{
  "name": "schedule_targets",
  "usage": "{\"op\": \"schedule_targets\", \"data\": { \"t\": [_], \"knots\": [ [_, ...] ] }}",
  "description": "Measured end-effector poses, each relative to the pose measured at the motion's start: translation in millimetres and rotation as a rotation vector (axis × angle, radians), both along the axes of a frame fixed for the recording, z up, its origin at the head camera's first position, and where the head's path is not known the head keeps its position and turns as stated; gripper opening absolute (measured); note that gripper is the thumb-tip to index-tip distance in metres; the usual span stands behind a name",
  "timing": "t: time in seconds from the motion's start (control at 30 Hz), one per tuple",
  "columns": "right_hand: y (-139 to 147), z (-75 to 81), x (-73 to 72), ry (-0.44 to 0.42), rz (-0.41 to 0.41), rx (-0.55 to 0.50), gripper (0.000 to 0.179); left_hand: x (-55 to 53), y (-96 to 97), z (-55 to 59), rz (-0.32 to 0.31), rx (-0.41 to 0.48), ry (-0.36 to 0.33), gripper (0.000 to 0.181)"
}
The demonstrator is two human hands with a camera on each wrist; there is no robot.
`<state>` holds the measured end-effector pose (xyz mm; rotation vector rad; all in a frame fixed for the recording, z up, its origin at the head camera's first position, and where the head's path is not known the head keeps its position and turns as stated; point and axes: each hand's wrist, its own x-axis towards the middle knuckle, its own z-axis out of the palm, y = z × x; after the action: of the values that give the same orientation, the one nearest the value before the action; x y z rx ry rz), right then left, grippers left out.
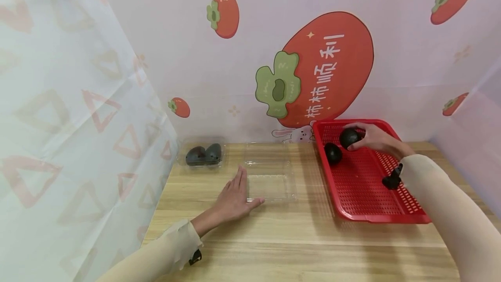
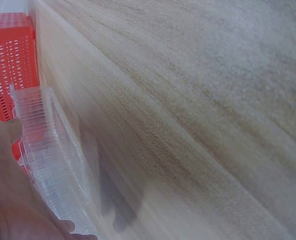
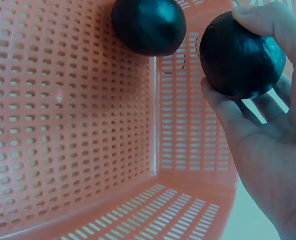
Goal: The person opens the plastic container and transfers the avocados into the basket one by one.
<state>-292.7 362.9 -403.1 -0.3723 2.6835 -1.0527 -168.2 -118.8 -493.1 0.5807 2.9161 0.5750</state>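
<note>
My right hand (image 1: 369,137) holds a dark, rounded avocado (image 3: 242,55) over the back of the red basket (image 1: 368,217), thumb on one side and fingers on the other. A second dark avocado (image 1: 333,154) lies in the basket, against its left side. My left hand (image 1: 234,197) is at the left side of a clear plastic box (image 1: 270,186), fingers extended and thumb spread along its near edge. The box has its lid (image 1: 267,152) folded back and nothing inside. In the left wrist view, the hand (image 2: 12,185) is partly cut off beside the box.
Another clear box (image 1: 222,160) with two dark avocados (image 1: 203,155) stands at the back left of the wooden table (image 1: 282,247). A printed sheet (image 1: 235,64) rises behind the table, and further sheets line its left and right sides.
</note>
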Motion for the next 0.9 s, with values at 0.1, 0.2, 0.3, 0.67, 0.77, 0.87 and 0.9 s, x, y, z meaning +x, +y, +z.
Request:
{"op": "schedule_targets", "data": {
  "t": [0.1, 0.2, 0.3, 0.67, 0.77, 0.87, 0.9],
  "knots": [
    [2.6, -2.4, -0.3, -0.005, 0.006, -0.005, 0.076, -0.4, 0.2, -0.3, 0.001, -0.008, 0.000, 0.114],
    [5.1, -5.3, -0.8, -0.022, 0.010, -0.019, 0.076, -0.9, 0.3, -1.0, 0.001, -0.009, 0.001, 0.114],
    [7.3, -8.8, -1.0, -0.042, 0.010, -0.027, 0.076, -1.0, 0.3, -0.3, 0.004, -0.008, -0.002, 0.114],
    [11.3, -23.3, -2.8, -0.084, -0.011, -0.037, 0.076, -0.1, 0.0, -0.1, 0.007, 0.001, -0.002, 0.113],
    [10.7, -27.2, -4.2, -0.088, -0.009, -0.017, 0.075, 0.2, -0.2, 0.3, 0.007, 0.001, 0.000, 0.113],
    [9.8, -29.7, -4.0, -0.098, -0.003, -0.004, 0.076, 0.2, -0.3, -0.3, 0.007, 0.000, -0.003, 0.113],
    [9.5, -30.2, -3.8, -0.103, -0.004, -0.002, 0.076, 0.2, -0.2, -0.5, 0.007, 0.001, -0.004, 0.113]
  ]
}}
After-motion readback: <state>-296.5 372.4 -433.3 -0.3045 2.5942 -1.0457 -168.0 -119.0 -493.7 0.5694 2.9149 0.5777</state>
